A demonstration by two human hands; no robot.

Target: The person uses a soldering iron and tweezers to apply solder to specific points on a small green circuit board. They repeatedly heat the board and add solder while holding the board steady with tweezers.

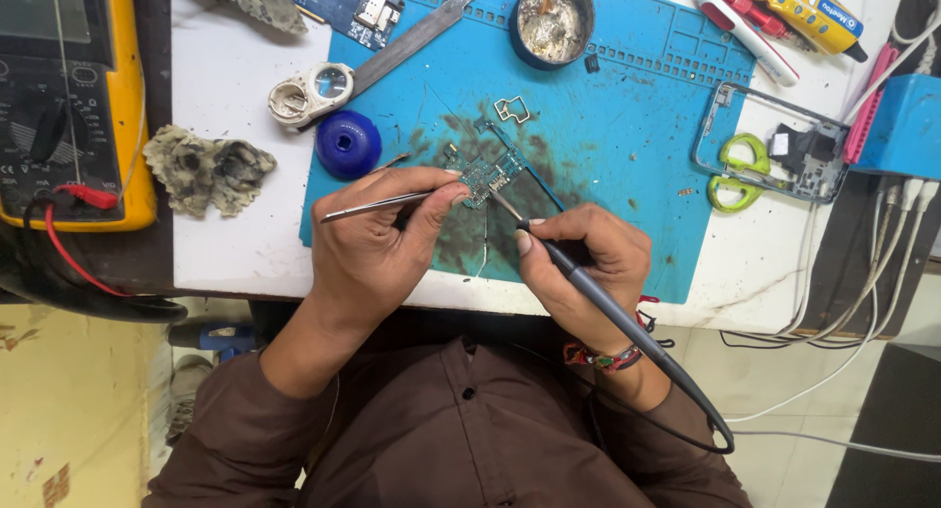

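A small green circuit board (487,173) lies on a blue work mat (627,106), over a dark stained patch. My left hand (377,243) grips metal tweezers (377,204) and presses a fingertip against the board's left edge. My right hand (588,268) holds a thin dark soldering iron (588,288) like a pen. Its tip touches the board's lower right edge. The iron's cable runs down past my right wrist.
A yellow multimeter (74,96) with a red lead sits at far left. Grey crumpled rag (208,170), loupe (312,92), blue dome cap (348,143), metal blade, round tin (552,23), phone frame with green scissors (735,170), screwdrivers, blue box with white cables surround the mat.
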